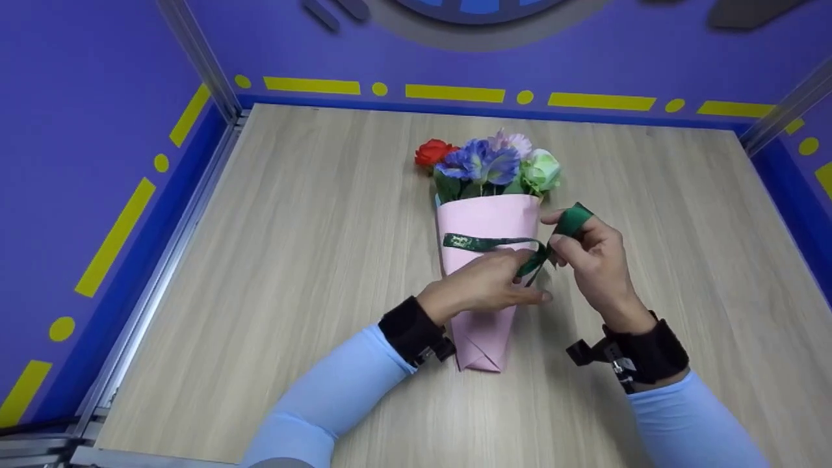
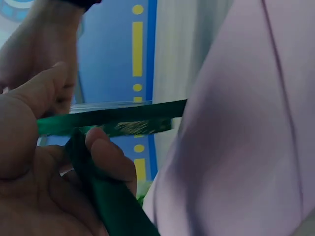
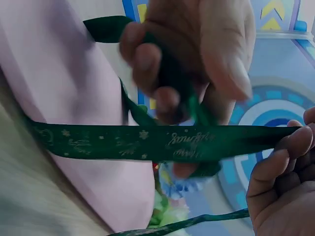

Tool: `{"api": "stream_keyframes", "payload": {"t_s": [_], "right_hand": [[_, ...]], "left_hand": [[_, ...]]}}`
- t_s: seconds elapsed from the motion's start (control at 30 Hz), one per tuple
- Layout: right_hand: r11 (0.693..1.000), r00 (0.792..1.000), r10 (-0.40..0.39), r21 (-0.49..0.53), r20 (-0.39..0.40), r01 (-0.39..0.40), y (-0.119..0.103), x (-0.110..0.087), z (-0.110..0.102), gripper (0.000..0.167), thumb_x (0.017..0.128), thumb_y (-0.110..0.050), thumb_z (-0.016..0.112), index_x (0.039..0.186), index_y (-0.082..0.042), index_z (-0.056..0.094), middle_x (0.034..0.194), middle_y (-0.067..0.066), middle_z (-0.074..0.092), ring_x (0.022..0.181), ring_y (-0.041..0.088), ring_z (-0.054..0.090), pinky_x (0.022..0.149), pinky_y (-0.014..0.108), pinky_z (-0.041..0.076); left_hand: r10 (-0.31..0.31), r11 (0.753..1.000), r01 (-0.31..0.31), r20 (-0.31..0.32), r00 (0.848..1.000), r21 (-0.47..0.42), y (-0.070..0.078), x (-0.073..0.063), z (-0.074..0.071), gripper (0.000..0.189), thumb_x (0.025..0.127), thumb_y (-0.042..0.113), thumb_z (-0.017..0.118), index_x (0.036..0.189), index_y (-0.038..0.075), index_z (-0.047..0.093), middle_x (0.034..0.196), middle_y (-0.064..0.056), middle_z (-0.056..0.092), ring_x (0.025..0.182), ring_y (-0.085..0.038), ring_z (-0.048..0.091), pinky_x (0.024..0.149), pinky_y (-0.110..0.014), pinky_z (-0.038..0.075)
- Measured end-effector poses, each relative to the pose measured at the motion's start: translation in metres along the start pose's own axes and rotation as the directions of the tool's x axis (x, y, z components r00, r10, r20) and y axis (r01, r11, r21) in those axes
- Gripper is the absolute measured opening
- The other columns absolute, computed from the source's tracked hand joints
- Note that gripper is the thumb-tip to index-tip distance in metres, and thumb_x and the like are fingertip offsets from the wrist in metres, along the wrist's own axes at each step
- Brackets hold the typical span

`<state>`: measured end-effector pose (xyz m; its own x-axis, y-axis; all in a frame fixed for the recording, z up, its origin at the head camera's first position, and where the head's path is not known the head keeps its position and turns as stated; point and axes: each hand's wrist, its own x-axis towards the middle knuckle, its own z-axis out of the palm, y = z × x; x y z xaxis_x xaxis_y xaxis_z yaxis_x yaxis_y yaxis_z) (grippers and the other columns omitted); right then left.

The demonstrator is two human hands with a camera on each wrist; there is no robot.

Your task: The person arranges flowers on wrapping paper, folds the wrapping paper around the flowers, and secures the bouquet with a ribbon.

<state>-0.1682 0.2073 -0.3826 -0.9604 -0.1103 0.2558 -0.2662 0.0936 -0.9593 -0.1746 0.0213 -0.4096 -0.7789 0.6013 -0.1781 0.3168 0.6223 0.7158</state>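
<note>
A bouquet wrapped in pink paper [image 1: 487, 218] lies on the table with its blooms pointing away from me. Around the wrap runs a dark green ribbon [image 1: 478, 243] printed with pale lettering. Over the lower part of the wrap, my left hand [image 1: 491, 281] holds a length of the ribbon [image 2: 106, 196] between its fingers, the thumb apart. To the right of the bouquet, my right hand [image 1: 601, 263] pinches another part of the ribbon [image 3: 162, 142], which stretches taut from the wrap. A green loop stands over the right hand's fingers. The crossing between the hands is partly hidden.
Red [image 1: 433, 153], blue-purple [image 1: 482, 161], pink and pale green [image 1: 541, 170] flowers stick out of the wrap's top. The wood-grain table [image 1: 292, 260] is bounded by blue panels [image 1: 97, 130] with yellow marks at the back and sides. Black straps with cameras circle both wrists.
</note>
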Motion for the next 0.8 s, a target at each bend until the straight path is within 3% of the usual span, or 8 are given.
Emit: {"api": "stream_keyframes", "payload": {"t_s": [0.13, 0.23, 0.33, 0.43, 0.5, 0.57, 0.73, 0.8], "right_hand": [[0.984, 0.996, -0.060, -0.164, 0.070, 0.070, -0.010, 0.013, 0.010, 0.027, 0.096, 0.003, 0.060, 0.118, 0.002, 0.075, 0.078, 0.002, 0.061, 0.067, 0.012, 0.050, 0.063, 0.023, 0.041], [0.936, 0.982, -0.097, -0.320, 0.161, 0.145, -0.016, 0.026, 0.019, 0.030, 0.098, -0.005, 0.065, 0.126, -0.006, 0.075, 0.085, 0.004, 0.061, 0.077, 0.015, 0.051, 0.069, 0.026, 0.040], [0.869, 0.950, -0.113, -0.435, 0.290, 0.236, -0.020, 0.038, 0.026, 0.034, 0.101, -0.015, 0.068, 0.134, -0.008, 0.072, 0.099, 0.008, 0.064, 0.091, 0.019, 0.053, 0.077, 0.031, 0.041], [0.828, 0.904, -0.074, -0.480, 0.420, 0.291, -0.019, 0.048, 0.031, 0.025, 0.106, -0.022, 0.065, 0.118, -0.002, 0.073, 0.101, 0.013, 0.063, 0.094, 0.025, 0.054, 0.081, 0.038, 0.042], [0.827, 0.881, 0.001, -0.496, 0.473, 0.266, -0.016, 0.052, 0.033, 0.031, 0.110, -0.029, 0.058, 0.107, -0.002, 0.073, 0.099, 0.013, 0.066, 0.096, 0.026, 0.059, 0.083, 0.040, 0.046], [0.855, 0.855, 0.103, -0.484, 0.509, 0.185, -0.012, 0.053, 0.031, 0.042, 0.113, -0.036, 0.049, 0.103, -0.003, 0.073, 0.100, 0.013, 0.070, 0.098, 0.027, 0.066, 0.088, 0.043, 0.050], [0.895, 0.813, 0.276, -0.446, 0.513, -0.023, 0.002, 0.049, 0.021, 0.058, 0.116, -0.045, 0.035, 0.130, -0.005, 0.074, 0.119, 0.013, 0.077, 0.114, 0.027, 0.070, 0.098, 0.042, 0.054], [0.896, 0.818, 0.280, -0.442, 0.503, -0.035, 0.009, 0.045, 0.017, 0.057, 0.116, -0.043, 0.033, 0.134, -0.005, 0.072, 0.118, 0.013, 0.077, 0.110, 0.026, 0.071, 0.094, 0.036, 0.054]], "left_hand": [[0.078, 0.997, -0.078, -0.024, 0.997, 0.003, -0.002, 0.004, 0.006, 0.038, 0.106, 0.052, 0.060, 0.122, 0.019, 0.071, 0.092, 0.009, 0.064, 0.088, -0.009, 0.061, 0.078, -0.022, 0.047], [0.087, 0.995, -0.089, -0.033, 0.996, -0.051, -0.003, 0.004, 0.007, 0.035, 0.109, 0.047, 0.056, 0.118, 0.020, 0.075, 0.084, 0.011, 0.064, 0.084, -0.008, 0.062, 0.080, -0.021, 0.047], [0.095, 0.990, -0.099, -0.046, 0.994, -0.104, -0.005, 0.004, 0.004, 0.036, 0.109, 0.045, 0.056, 0.114, 0.016, 0.077, 0.080, 0.009, 0.065, 0.080, -0.008, 0.061, 0.077, -0.021, 0.047], [0.124, 0.982, -0.129, -0.050, 0.991, -0.136, -0.008, 0.003, -0.001, 0.035, 0.109, 0.043, 0.056, 0.115, 0.016, 0.080, 0.089, 0.009, 0.072, 0.083, -0.004, 0.062, 0.078, -0.019, 0.048], [0.141, 0.973, -0.147, -0.046, 0.989, -0.177, -0.011, 0.004, -0.003, 0.035, 0.110, 0.040, 0.055, 0.119, 0.017, 0.080, 0.101, 0.007, 0.077, 0.087, -0.001, 0.062, 0.081, -0.017, 0.049], [0.139, 0.961, -0.145, -0.040, 0.989, -0.237, -0.015, 0.003, -0.005, 0.036, 0.111, 0.039, 0.054, 0.119, 0.015, 0.080, 0.107, 0.004, 0.078, 0.091, -0.001, 0.063, 0.084, -0.017, 0.049], [0.067, 0.928, -0.078, -0.043, 0.997, -0.364, -0.025, -0.001, -0.009, 0.036, 0.110, 0.040, 0.056, 0.123, 0.015, 0.078, 0.116, 0.005, 0.077, 0.100, -0.002, 0.063, 0.090, -0.019, 0.048], [0.013, 0.925, -0.030, -0.049, 0.999, -0.379, -0.027, -0.003, -0.011, 0.035, 0.109, 0.043, 0.057, 0.114, 0.017, 0.079, 0.101, 0.006, 0.075, 0.090, -0.005, 0.063, 0.081, -0.021, 0.049]]}}
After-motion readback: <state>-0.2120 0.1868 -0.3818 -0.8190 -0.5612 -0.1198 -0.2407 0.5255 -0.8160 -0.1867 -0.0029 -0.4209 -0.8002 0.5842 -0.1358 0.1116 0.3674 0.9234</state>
